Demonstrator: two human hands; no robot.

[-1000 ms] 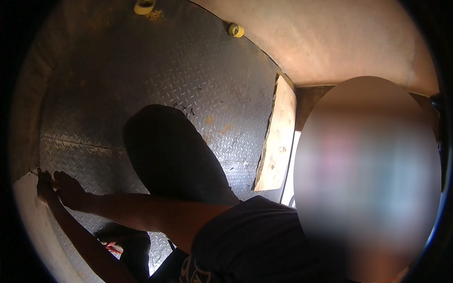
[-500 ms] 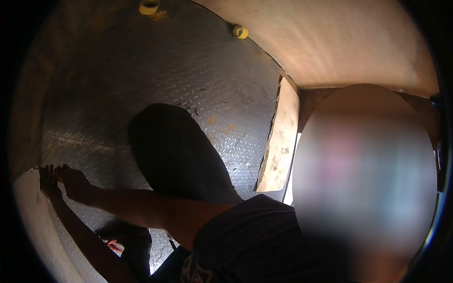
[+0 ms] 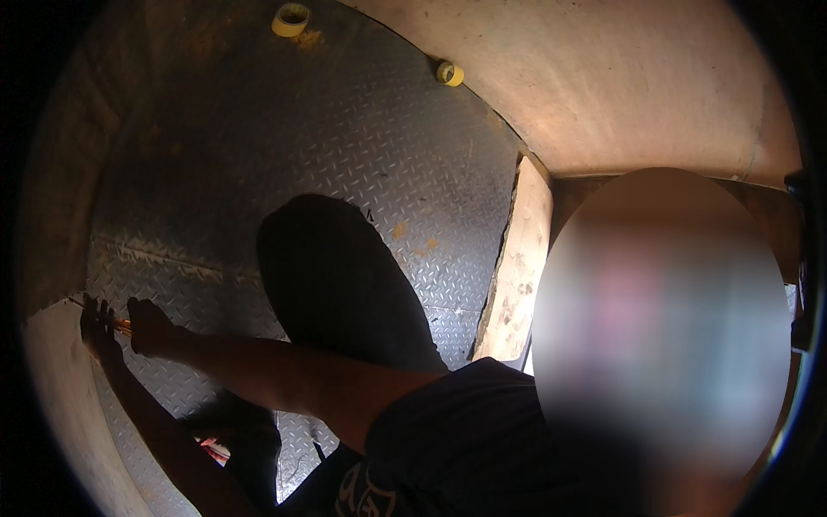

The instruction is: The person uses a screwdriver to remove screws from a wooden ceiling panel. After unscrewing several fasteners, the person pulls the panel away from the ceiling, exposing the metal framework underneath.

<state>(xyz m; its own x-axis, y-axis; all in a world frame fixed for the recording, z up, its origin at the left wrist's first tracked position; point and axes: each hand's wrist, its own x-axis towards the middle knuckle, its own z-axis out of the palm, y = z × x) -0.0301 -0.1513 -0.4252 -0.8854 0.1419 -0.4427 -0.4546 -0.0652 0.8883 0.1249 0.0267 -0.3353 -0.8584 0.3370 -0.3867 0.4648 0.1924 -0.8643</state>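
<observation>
Work at the near corner of the pale panel: I judge it in progress, not finished. An orange, slender tool lies between the two hands, low on the left, just above the metal floor. A thin dark line beyond the left hand reaches toward the panel's corner; possibly the tool's shaft, too small for me to confirm. Left fingers: spread apart, tool crossing beside them; I cannot tell whether the thumb pinches it. Right hand: fingers bunched at the tool's other end, grip not readable from here. What has been completed at that corner, and how much remains, I cannot determine; the hands cover it.

Containers: I identify none. Nearest to hollow are two yellow tape rolls, one on the floor, the other by the plywood wall; core contents unclear
</observation>
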